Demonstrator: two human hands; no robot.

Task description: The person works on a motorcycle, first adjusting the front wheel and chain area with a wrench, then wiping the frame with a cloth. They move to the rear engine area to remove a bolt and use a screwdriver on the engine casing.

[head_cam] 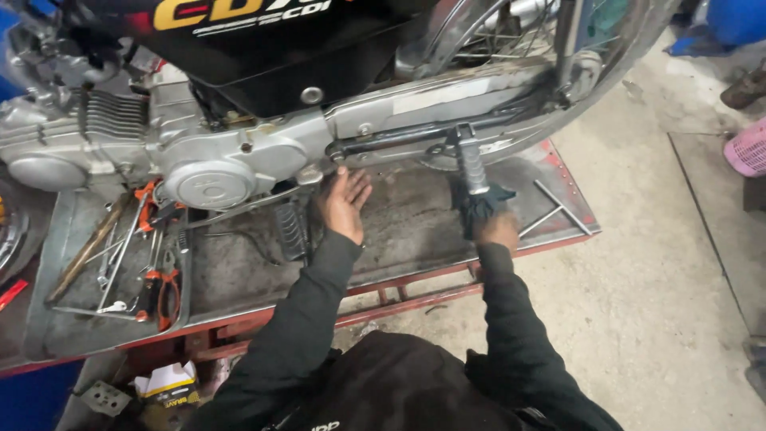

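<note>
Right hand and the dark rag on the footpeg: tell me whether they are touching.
Touching. The head view shows the right hand gripping the dark rag bunched around the lower end of the footpeg, with no gap between them.

Both arms are covered by long dark sleeves of a thick, slightly creased fabric, snug at the cuffs. The left hand (343,203) and the right hand (496,230) are bare, with no gloves. The dark jacket carries a small strip of white lettering near the bottom edge.
</note>
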